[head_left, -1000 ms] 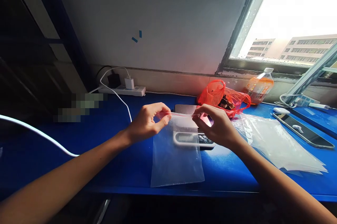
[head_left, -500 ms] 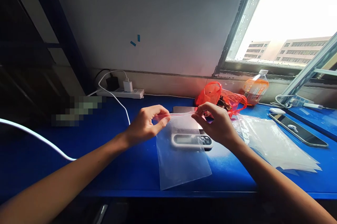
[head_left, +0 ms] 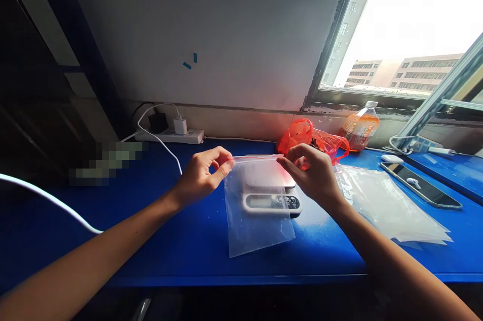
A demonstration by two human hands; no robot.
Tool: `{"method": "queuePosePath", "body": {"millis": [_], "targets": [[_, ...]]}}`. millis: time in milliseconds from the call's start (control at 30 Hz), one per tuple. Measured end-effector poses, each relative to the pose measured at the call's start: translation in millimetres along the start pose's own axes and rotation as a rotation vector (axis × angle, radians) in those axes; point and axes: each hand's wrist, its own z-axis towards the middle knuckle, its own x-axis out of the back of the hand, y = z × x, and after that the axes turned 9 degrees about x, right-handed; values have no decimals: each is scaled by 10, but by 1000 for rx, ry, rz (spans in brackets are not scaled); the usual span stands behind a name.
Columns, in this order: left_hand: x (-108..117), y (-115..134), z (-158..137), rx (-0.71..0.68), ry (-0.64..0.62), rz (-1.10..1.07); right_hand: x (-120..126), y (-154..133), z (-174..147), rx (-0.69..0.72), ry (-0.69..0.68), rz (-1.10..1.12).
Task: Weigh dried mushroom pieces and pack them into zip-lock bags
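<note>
Both hands [head_left: 204, 175] pinch a translucent, rectangular plastic bag [head_left: 258, 233] by its red-lined edge.

The left hand [head_left: 203, 175] and right hand [head_left: 316, 174] are bare, like both slender forearms [head_left: 124, 235].

Grey wall [head_left: 241, 29]; bright window [head_left: 411, 14] upper right; blue tabletop [head_left: 169, 255] below; left side dark
</note>
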Motion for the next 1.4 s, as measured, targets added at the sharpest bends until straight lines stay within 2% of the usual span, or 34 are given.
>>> {"method": "queuePosePath", "body": {"millis": [233, 467, 767, 933, 1067, 1133, 1200, 1267, 1333, 1400], "targets": [[22, -15, -5, 7, -54, -27, -48, 52, -26, -31, -94, 129], [36, -74, 42, 35, -149, 33, 2, 41, 1, -68, -102, 139], [34, -213, 103, 38, -154, 32, -20, 104, 1, -167, -152, 154], [19, -262, 120, 54, -120, 28, -11, 97, 24, -148, -172, 183], [-71, -202, 14, 79, -261, -38, -22, 74, 10, -152, -182, 241], [-111, -145, -50, 130, -284, -96, 0, 54, 13, -175, -163, 305], [-120, -106, -87, 160, -297, -133, 84, 51, 42, -201, -126, 358], [-94, -106, -89, 144, -305, -101, 268, 105, 93, -230, -43, 342], [-48, -140, -66, 98, -314, -22, 570, 248, 142, -291, 111, 240], [-1, -187, -36, 54, -315, 55, 964, 479, 155, -435, 297, 133]]}}
